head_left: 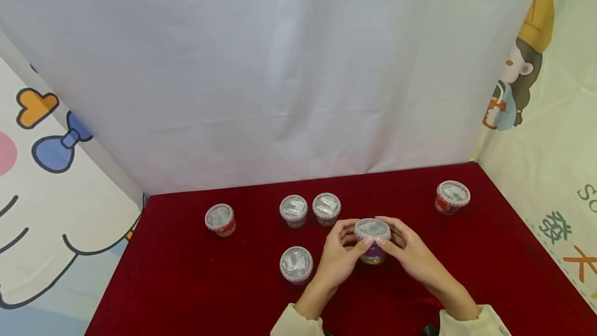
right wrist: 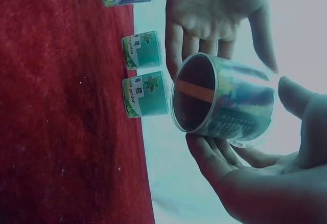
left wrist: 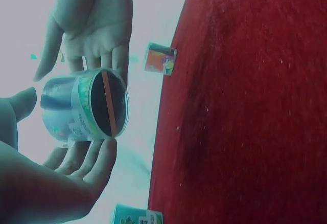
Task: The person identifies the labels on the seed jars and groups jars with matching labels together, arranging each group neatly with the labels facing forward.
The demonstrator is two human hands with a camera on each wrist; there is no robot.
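Observation:
A small round plastic tub [head_left: 373,228] with a clear lid and a purple label is between my two hands. My left hand [head_left: 337,258] grips its left side and my right hand [head_left: 412,255] its right side, with both thumbs at the near edge of the lid. The wrist views show the tub [left wrist: 84,106] raised off the cloth, with an orange strip across its dark base [right wrist: 194,92]. Fingers of both hands curl about its wall. Left of my left hand stands another lidded tub [head_left: 296,265], with a purple label in the right wrist view.
Two green-labelled tubs [head_left: 294,209] [head_left: 326,207] stand side by side farther back on the red cloth [head_left: 186,284]. A red-labelled tub [head_left: 221,219] is at the left, another tub [head_left: 452,197] at the far right. A white curtain [head_left: 280,66] hangs behind.

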